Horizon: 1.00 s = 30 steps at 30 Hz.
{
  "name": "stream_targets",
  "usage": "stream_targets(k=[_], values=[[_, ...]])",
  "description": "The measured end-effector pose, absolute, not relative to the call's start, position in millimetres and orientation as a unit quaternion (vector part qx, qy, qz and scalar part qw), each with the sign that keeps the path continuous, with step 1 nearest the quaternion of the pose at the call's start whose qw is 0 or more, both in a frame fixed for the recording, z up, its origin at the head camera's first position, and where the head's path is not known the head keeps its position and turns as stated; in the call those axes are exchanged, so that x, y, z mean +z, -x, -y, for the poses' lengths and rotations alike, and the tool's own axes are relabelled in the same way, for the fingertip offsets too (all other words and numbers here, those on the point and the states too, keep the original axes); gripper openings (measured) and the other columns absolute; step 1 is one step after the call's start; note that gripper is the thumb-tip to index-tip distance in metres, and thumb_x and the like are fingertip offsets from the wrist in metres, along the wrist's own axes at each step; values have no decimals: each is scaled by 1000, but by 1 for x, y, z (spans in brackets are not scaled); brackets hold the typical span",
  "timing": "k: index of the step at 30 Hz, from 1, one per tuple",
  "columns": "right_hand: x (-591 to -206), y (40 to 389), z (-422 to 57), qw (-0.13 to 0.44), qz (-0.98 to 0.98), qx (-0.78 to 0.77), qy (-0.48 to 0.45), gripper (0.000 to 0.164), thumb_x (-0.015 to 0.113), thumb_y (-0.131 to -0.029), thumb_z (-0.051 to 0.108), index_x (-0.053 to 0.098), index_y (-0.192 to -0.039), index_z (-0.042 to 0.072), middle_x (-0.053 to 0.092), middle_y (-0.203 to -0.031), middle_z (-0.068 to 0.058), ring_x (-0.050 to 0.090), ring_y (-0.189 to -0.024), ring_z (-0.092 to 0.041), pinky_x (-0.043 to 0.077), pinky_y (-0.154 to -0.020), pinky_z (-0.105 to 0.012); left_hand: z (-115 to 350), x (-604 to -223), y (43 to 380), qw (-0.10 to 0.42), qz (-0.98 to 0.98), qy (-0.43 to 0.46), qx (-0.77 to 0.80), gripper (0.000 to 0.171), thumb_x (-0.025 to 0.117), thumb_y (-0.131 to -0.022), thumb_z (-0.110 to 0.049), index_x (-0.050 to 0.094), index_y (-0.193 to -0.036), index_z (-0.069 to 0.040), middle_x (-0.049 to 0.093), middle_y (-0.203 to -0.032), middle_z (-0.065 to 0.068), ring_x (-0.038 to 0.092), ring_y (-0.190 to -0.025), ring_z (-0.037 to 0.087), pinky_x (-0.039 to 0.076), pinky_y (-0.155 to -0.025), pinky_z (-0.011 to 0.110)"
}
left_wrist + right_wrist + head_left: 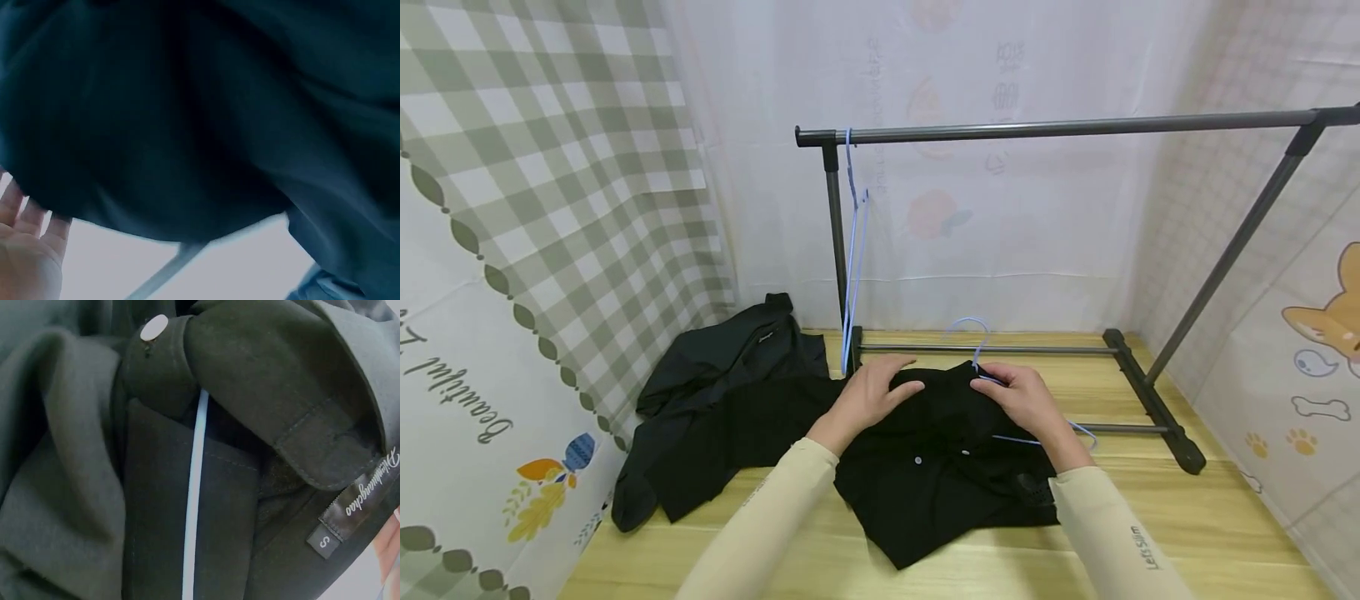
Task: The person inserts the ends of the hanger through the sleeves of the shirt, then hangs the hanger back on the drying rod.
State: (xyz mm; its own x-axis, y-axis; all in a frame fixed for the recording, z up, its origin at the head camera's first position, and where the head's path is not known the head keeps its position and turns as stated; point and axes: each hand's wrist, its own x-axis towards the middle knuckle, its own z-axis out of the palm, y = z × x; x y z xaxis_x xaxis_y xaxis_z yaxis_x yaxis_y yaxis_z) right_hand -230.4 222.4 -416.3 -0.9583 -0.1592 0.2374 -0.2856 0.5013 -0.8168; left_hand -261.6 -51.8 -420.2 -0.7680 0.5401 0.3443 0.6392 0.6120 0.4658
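Observation:
A black shirt [917,492] with white buttons lies spread on the wooden surface. The collar, with a label and a size tag [322,542], shows in the right wrist view. A light blue hanger [972,322] is partly inside the shirt, its hook standing out above the collar and its bar [195,494] crossing the neck opening. My right hand [1022,400] pinches the shirt at the collar beside the hook. Over the shirt's upper left part lies my left hand [871,396], fingers extended; in the left wrist view its fingers [30,219] are at the cloth's edge.
A dark metal clothes rack [1045,127] stands behind the shirt, with blue hangers [853,275] at its left end. More dark clothing [722,392] is heaped at the left. Patterned cloths [550,167] hang around the surface [1225,533].

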Motion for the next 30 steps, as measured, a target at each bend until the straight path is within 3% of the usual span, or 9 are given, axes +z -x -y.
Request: stream_targets(k=[6, 13, 18, 21, 26, 30], values=[[-416, 233, -206, 45, 852, 504, -135, 31, 72, -93, 23, 72, -115, 1, 72, -108, -12, 65, -92, -19, 52, -76, -25, 52, -427, 256, 88, 894, 336, -284, 26, 57, -102, -26, 73, -118, -11, 72, -110, 3, 68, -100, 17, 53, -88, 34], [-420, 238, -198, 30, 846, 518, -120, 27, 72, -93, 24, 73, -110, 4, 71, -99, -8, 63, -84, -22, 52, -74, -33, 72, -436, 253, 64, 895, 309, -316, 25, 61, -100, -20, 71, -121, -11, 71, -117, 5, 67, -104, 18, 53, -89, 34], [-418, 239, -186, 15, 866, 481, -138, 33, 70, -94, 25, 71, -119, 4, 70, -113, -13, 65, -100, -29, 53, -86, -43, 72, -437, 249, 34, 901, 281, -329, 38, 59, -101, -35, 63, -134, -16, 66, -127, 3, 64, -111, 18, 50, -95, 38], [-416, 239, -175, 10, 883, 443, -155, 37, 70, -95, 24, 68, -124, 2, 66, -123, -16, 62, -112, -33, 50, -93, -48, 63, -434, 245, 43, 894, 274, -352, 45, 57, -101, -41, 60, -137, -15, 67, -125, 5, 64, -111, 20, 50, -95, 39], [-417, 238, -161, 21, 896, 409, -174, 35, 72, -93, 22, 70, -122, 2, 67, -122, -16, 62, -113, -34, 50, -93, -49, 50, -434, 241, 87, 870, 292, -387, 32, 58, -102, -29, 68, -124, -9, 72, -111, 5, 68, -99, 19, 53, -85, 33], [-420, 237, -158, 37, 901, 396, -174, 33, 74, -91, 22, 72, -119, 4, 69, -119, -14, 63, -112, -33, 50, -92, -50, 49, -439, 239, 81, 868, 272, -406, 24, 61, -100, -26, 72, -115, -10, 73, -102, 2, 68, -91, 16, 53, -79, 30]])
